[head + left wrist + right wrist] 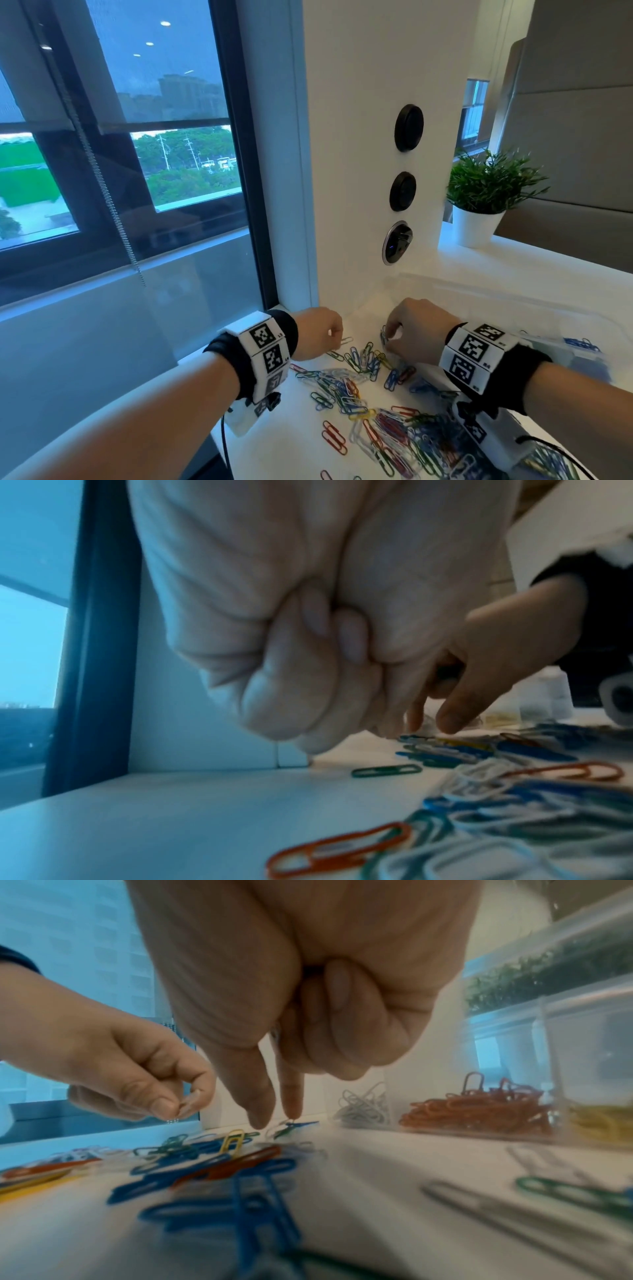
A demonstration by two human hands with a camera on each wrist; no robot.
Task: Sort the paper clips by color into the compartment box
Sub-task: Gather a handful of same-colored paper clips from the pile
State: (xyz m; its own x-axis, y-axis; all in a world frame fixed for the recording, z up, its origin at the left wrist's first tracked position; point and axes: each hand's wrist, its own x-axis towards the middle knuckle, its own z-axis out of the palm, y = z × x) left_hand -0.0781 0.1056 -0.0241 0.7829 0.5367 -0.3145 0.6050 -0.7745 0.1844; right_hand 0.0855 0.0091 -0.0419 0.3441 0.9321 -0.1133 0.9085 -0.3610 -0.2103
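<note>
Loose paper clips (pixel 394 435) in several colours lie spread over the white table (pixel 284 442). My left hand (pixel 337 337) hovers at the pile's far left edge and pinches a white clip (pixel 346 341) between thumb and forefinger; the right wrist view shows that pinch (pixel 181 1107). My right hand (pixel 390 339) holds blue clips (pixel 383 337), and its thumb and forefinger (pixel 260 1118) reach down to a clip (pixel 287 1126) on the table. The clear compartment box (pixel 548 1047) stands to the right, holding white (pixel 363 1107), red (pixel 479 1110) and yellow clips (pixel 599 1123) in separate cells.
A white wall panel with round black sockets (pixel 407 128) rises just behind the hands. A window (pixel 120 137) lies to the left, past the table's edge. A potted plant (pixel 486 192) stands on a ledge at the back right. Blue clips (pixel 580 343) lie in a box cell behind my right wrist.
</note>
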